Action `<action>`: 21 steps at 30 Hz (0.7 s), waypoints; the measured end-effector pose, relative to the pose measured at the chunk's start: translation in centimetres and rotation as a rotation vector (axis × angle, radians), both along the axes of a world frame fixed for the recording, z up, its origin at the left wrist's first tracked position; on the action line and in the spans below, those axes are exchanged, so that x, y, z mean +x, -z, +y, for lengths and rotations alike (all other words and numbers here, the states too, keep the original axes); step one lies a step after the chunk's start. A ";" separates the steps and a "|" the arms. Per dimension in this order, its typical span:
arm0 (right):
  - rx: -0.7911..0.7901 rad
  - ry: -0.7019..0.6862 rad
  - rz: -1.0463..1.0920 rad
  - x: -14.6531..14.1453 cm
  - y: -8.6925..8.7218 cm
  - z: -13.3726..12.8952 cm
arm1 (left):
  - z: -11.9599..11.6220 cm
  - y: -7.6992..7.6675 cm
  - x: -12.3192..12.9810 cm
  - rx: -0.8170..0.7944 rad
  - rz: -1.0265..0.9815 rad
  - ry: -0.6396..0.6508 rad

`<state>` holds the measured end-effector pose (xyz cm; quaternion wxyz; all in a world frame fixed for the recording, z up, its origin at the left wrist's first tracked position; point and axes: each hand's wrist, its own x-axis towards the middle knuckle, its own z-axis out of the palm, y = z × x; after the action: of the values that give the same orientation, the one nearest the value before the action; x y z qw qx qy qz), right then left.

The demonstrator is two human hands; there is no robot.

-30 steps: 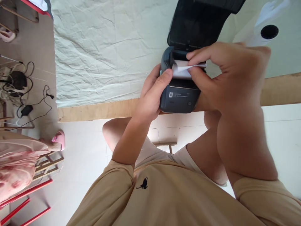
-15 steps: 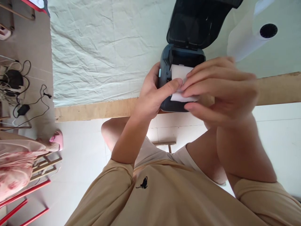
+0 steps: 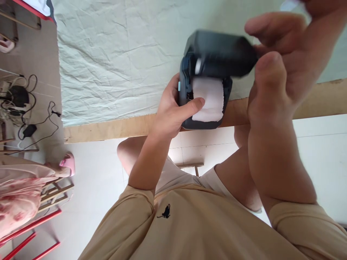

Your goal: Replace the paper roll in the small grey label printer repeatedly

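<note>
A small dark printer (image 3: 189, 124) sits at the table's front edge, its lid (image 3: 225, 52) tilted partway over the body and blurred by motion. A strip of white paper (image 3: 213, 97) with a jagged right edge lies across the printer's front. My left hand (image 3: 173, 108) wraps the printer's left side, the thumb pressing on the paper. At the lid's right corner is my right hand (image 3: 287, 61), the corner between its thumb and fingers; part of that grip is hidden. Behind this hand, the white paper roll is mostly hidden.
A pale green cloth (image 3: 116, 65) covers the table, with a bare wooden edge (image 3: 114, 128) along the front. On the floor at left lie tangled cables (image 3: 16, 97) and a black adapter (image 3: 29, 130). A person's pink slipper (image 3: 69, 164) shows beside a wooden rack (image 3: 55, 195).
My right hand has left the paper and moved up and right to the lid. The lid has swung down from wide open. My left thumb stays on the paper, which now lies flatter.
</note>
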<state>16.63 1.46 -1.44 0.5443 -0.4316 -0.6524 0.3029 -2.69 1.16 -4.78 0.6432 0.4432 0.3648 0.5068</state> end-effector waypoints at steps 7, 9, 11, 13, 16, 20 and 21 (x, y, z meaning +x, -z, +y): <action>-0.092 -0.157 -0.066 -0.2 1.4 0.4 | -0.4 -0.1 -0.2 0.040 -0.032 0.038; -0.115 -0.179 -0.095 0.0 1.7 0.7 | -0.6 -0.5 -0.1 -0.024 -0.090 0.046; -0.096 -0.188 -0.117 0.3 1.8 1.0 | -0.7 -0.6 -0.1 -0.077 -0.129 0.048; -0.068 -0.210 -0.132 0.5 2.1 1.3 | -0.7 -0.7 0.0 -0.075 -0.123 0.037; -0.034 -0.225 -0.144 0.6 2.7 1.5 | -0.8 -1.0 0.1 -0.082 -0.087 0.004; -0.009 -0.166 -0.141 0.2 3.2 1.4 | -1.5 -2.3 1.1 -0.111 -0.028 -0.066; -0.010 -0.159 -0.152 0.1 3.2 1.4 | -1.7 -2.6 1.5 -0.122 -0.019 -0.093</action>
<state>16.77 2.83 -4.62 0.4656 -0.4028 -0.7224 0.3148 -1.18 -0.50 -2.13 0.6479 0.3811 0.4092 0.5173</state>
